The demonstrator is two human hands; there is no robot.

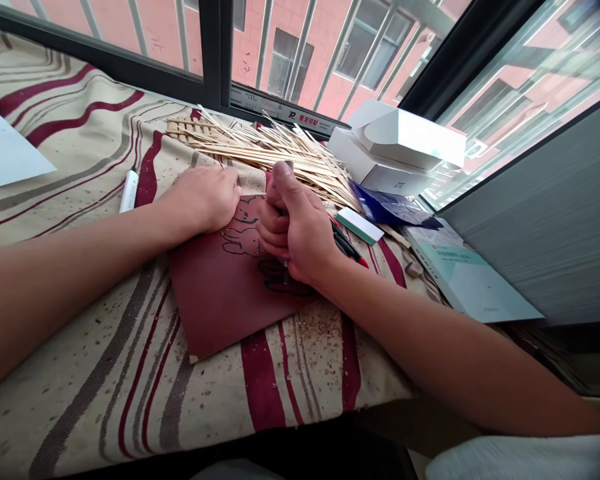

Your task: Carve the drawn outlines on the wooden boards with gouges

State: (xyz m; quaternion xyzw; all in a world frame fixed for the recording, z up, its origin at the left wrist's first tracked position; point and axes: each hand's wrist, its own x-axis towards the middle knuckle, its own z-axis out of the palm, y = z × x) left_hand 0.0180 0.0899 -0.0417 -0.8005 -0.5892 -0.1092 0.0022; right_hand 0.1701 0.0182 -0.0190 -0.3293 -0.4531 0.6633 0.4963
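A reddish-brown board (220, 293) with black-outlined rabbit-like drawings lies on the striped cloth. My right hand (297, 227) is wrapped in a fist round an upright tool with a thin metal shaft (285, 272), whose lower end meets the dark outline on the board's right part. The tool's top shows just behind my thumb. My left hand (205, 200) rests on the board's upper left edge, fingers bent and pressed together; whether anything is under them is hidden.
Behind the hands lies a pile of thin wooden sticks (280, 150). White boxes (395, 150), a blue packet (393, 207), a book (473, 273) and dark pens (346, 243) are at the right. A white marker (129, 192) and paper (10, 153) lie left. Crumbs (320, 327) dot the cloth.
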